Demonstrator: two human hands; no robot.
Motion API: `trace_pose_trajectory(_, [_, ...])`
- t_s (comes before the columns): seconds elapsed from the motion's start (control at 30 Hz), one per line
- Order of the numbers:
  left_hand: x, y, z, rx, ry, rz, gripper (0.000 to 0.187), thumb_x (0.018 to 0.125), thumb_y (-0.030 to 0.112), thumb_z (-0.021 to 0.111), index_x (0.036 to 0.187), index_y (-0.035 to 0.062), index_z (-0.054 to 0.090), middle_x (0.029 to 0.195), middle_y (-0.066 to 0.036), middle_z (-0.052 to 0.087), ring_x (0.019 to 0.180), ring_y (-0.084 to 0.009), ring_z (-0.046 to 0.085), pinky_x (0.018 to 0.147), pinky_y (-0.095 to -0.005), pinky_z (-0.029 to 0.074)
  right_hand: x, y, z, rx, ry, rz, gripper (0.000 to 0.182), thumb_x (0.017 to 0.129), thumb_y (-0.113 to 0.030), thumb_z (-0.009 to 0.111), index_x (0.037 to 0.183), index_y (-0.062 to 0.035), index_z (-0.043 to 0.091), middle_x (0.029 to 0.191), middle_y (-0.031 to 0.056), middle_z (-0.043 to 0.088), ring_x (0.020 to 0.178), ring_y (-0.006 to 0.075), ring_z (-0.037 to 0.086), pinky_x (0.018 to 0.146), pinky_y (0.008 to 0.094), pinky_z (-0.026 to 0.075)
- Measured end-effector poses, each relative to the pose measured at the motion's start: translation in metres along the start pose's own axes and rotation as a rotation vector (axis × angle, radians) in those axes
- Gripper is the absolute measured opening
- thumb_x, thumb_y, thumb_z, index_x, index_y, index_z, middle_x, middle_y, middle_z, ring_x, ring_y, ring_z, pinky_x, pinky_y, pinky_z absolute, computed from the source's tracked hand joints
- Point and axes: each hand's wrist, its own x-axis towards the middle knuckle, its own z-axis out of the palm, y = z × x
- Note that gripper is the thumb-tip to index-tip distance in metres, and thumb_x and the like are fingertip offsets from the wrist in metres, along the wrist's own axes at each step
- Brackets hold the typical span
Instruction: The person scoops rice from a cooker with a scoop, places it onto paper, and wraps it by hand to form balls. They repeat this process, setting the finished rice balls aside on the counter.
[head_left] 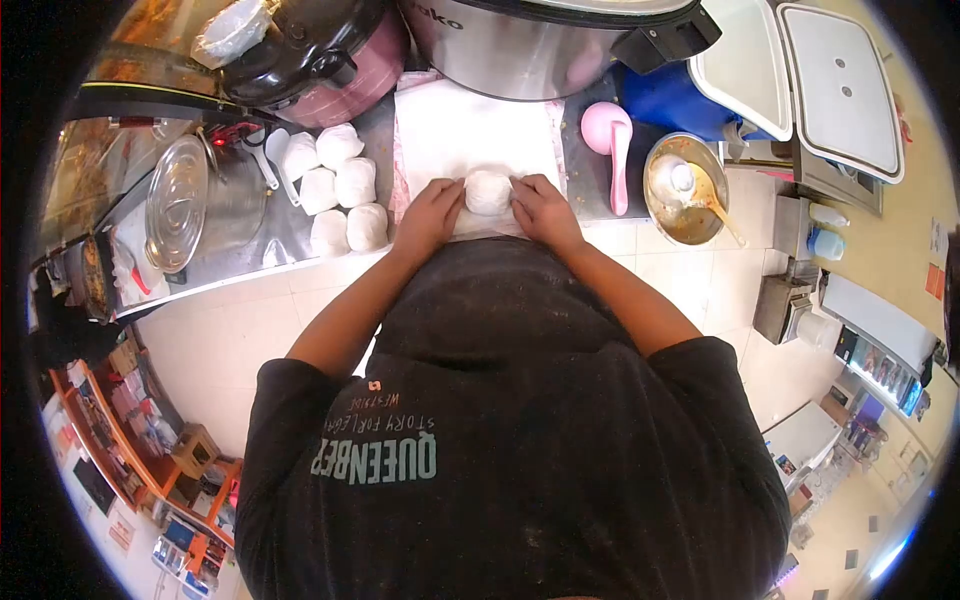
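A rounded white wrapped bundle [488, 192] lies at the front of a stack of white paper sheets [478, 120], close to my body. My left hand [430, 212] is at its left side, fingers closed in a pinch on the edge of the bundle's wrapper. On the opposite side my right hand [546, 208] pinches the wrapper's other edge. What is inside the wrapper is hidden. Several similar white wrapped bundles [355, 182] sit grouped on the metal counter, left of my left hand.
A pink ladle [619, 165] lies right of the paper. Beyond it, a metal bowl [660, 220] holds food, a white round item and a wooden-handled utensil. A large silver cooker [510, 50] and a pink pot [350, 85] stand behind. Far left is a lidded steel pot [178, 205].
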Motion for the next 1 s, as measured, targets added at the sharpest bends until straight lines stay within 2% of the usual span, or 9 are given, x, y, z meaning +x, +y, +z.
trace_pose_trajectory(0.07, [-0.008,-0.006,0.006,-0.147,-0.074,-0.156,0.027,0.099,0.011,0.062,0.123,0.0003,0.065,0.109,-0.021,0.065,0.105,-0.0351,0.066,0.092,-0.0428,0.054,-0.004,0.004,0.006,0.009,0.031,-0.088,0.031,0.092,-0.001,0.062,0.123,-0.0002,0.068,0.102,0.0182,0.063,0.097,0.0350,0.064,0.084,0.0445,0.056])
trace_pose_trajectory(0.17, [-0.005,-0.018,0.003,0.268,-0.065,0.276,0.026,0.099,0.010,0.061,0.122,-0.0013,0.066,0.114,-0.022,0.065,0.110,-0.0343,0.064,0.096,-0.0420,0.052,-0.006,0.008,0.012,-0.158,-0.010,-0.181,0.036,0.091,-0.002,0.061,0.127,0.0049,0.066,0.107,0.0179,0.061,0.100,0.0343,0.062,0.087,0.0431,0.054])
trace_pose_trajectory(0.4, [0.062,-0.021,-0.032,0.167,-0.460,-0.030,0.039,0.079,0.012,0.080,0.113,0.0012,0.065,0.111,-0.018,0.064,0.102,-0.0374,0.065,0.089,-0.0447,0.054,0.002,0.001,0.007,-0.449,-0.220,-0.153,0.041,0.087,-0.010,0.067,0.124,0.0083,0.067,0.112,0.0160,0.060,0.103,0.0319,0.060,0.091,0.0418,0.052])
trace_pose_trajectory(0.53, [0.085,-0.021,-0.023,0.146,-0.385,0.188,0.054,0.071,0.008,0.085,0.118,0.0056,0.059,0.109,-0.016,0.063,0.102,-0.0378,0.064,0.089,-0.0450,0.052,0.011,-0.013,-0.012,-0.356,-0.308,-0.078,0.050,0.086,-0.019,0.074,0.128,0.0058,0.065,0.121,0.0177,0.060,0.108,0.0336,0.060,0.096,0.0427,0.050])
trace_pose_trajectory(0.6, [0.088,-0.037,-0.014,0.114,-0.406,0.456,0.054,0.076,0.004,0.082,0.122,0.0059,0.055,0.112,-0.013,0.061,0.103,-0.0332,0.064,0.092,-0.0423,0.052,0.009,-0.008,-0.019,-0.219,-0.233,-0.074,0.057,0.087,-0.024,0.078,0.135,0.0034,0.061,0.127,0.0167,0.060,0.114,0.0312,0.060,0.101,0.0422,0.048])
trace_pose_trajectory(0.73, [0.075,-0.003,-0.036,-0.423,-0.501,0.033,0.053,0.081,-0.007,0.074,0.127,0.0055,0.049,0.121,-0.007,0.059,0.119,-0.0158,0.057,0.100,-0.0348,0.048,0.028,-0.021,-0.020,0.435,-0.060,0.221,0.064,0.089,-0.025,0.082,0.141,0.0007,0.054,0.132,0.0114,0.060,0.122,0.0256,0.058,0.105,0.0393,0.047])
trace_pose_trajectory(0.77, [0.069,0.000,-0.030,-0.615,-0.432,0.054,0.055,0.081,-0.007,0.074,0.128,0.0055,0.049,0.123,-0.007,0.060,0.120,-0.0166,0.058,0.101,-0.0346,0.048,0.034,-0.034,-0.019,0.925,-0.006,0.451,0.063,0.090,-0.018,0.082,0.142,-0.0007,0.050,0.129,0.0104,0.060,0.121,0.0209,0.058,0.105,0.0377,0.048])
trace_pose_trajectory(0.9, [0.045,0.033,-0.039,-0.938,-0.154,0.012,0.072,0.079,-0.005,0.078,0.143,0.0078,0.047,0.135,-0.011,0.056,0.127,-0.0213,0.055,0.110,-0.0390,0.044,0.062,-0.062,-0.022,1.210,0.040,0.528,0.055,0.093,-0.019,0.080,0.136,-0.0022,0.051,0.125,0.0103,0.063,0.115,0.0181,0.061,0.098,0.0344,0.052])
trace_pose_trajectory(1.0, [0.023,0.063,-0.085,-0.565,0.030,0.217,0.090,0.077,0.000,0.083,0.156,0.0111,0.040,0.151,-0.017,0.046,0.141,-0.0279,0.047,0.118,-0.0447,0.038,0.082,-0.093,-0.037,1.496,-0.266,0.630,0.060,0.092,-0.029,0.080,0.137,-0.0021,0.051,0.122,0.0102,0.065,0.108,0.0190,0.065,0.093,0.0349,0.055])
